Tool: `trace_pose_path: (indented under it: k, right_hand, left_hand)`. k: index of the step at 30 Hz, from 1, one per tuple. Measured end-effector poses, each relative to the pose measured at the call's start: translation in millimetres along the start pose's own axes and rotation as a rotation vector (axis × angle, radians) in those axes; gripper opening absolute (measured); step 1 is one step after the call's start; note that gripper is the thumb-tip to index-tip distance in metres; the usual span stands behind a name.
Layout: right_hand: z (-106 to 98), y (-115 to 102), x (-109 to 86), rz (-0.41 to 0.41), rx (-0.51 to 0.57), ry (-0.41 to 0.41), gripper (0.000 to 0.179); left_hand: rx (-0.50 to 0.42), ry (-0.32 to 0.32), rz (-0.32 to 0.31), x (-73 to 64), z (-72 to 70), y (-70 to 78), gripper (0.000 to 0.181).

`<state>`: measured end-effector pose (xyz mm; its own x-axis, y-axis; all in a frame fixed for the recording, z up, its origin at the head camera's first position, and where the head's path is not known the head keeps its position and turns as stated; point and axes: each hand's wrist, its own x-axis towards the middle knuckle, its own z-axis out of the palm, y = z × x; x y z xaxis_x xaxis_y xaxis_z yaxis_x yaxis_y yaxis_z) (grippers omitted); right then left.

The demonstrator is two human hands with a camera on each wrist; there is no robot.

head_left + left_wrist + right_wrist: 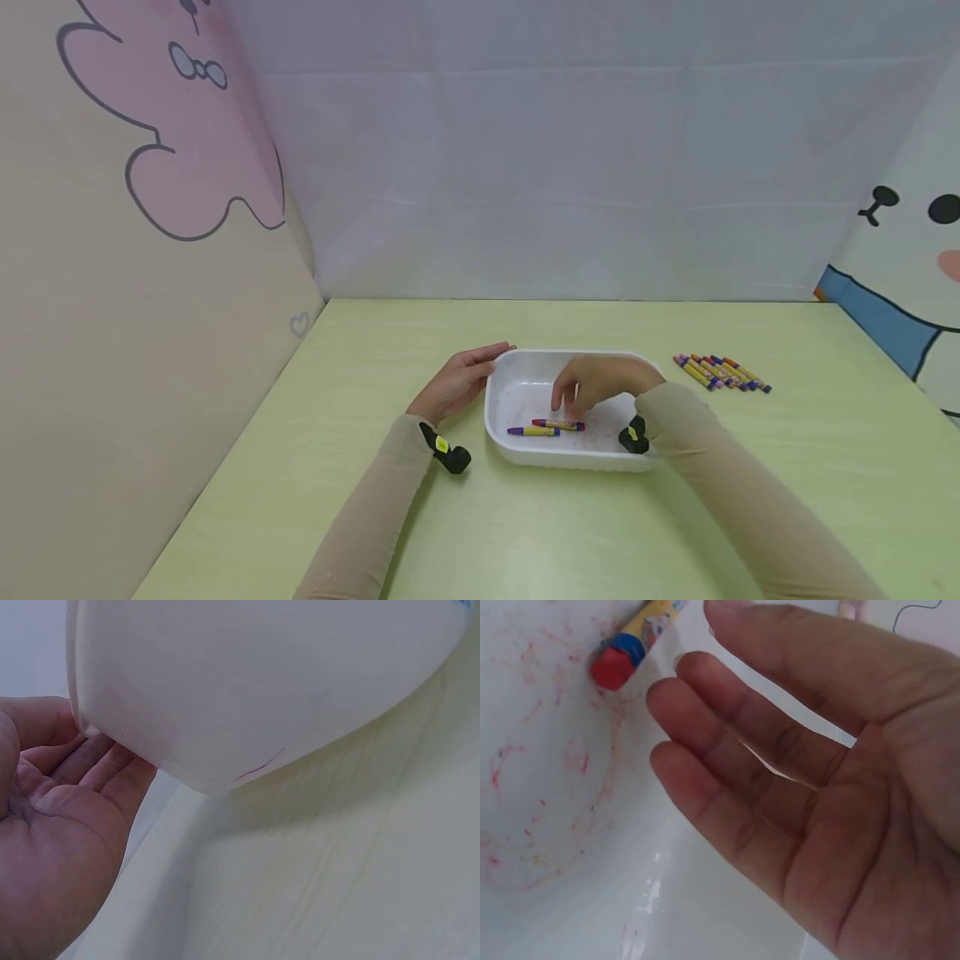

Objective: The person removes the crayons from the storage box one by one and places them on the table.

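Note:
A white plastic tray [570, 460] sits on the table, its inside smudged with coloured marks. My left hand [457, 383] holds the tray's left rim at the far corner; in the left wrist view, thumb and fingers meet the tray wall [262, 690]. Over the tray is my right hand [603, 382], fingers loosely bent and pointing down, with nothing held. Just below its fingertips lie a red crayon [558, 425] and a purple crayon [534, 432], side by side in yellow wrappers. The right wrist view has the red crayon's end [613, 669] just beyond the spread fingers.
To the right of the tray, several crayons [720, 373] lie in a slanted row on the pale green table [525, 533]. A white sheet [555, 192] closes off the back, and side walls with cartoon animals stand left and right.

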<state>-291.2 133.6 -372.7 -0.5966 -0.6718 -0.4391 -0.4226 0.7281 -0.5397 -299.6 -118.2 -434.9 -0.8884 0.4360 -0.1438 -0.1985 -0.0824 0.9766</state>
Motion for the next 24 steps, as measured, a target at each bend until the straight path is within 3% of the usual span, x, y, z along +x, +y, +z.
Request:
trace_pose_path:
  k: [9,24]
  right_hand:
    - [10,3,9.7,0.062,0.057,-0.020,0.011]
    - [13,2,10.9,0.070,0.074,-0.026,0.013]
  left_hand:
    - [0.011,-0.021,0.016,1.6,-1.8,-1.3,0.044]
    - [0.004,-0.024,0.020,1.3,-0.4,-1.1,0.045]
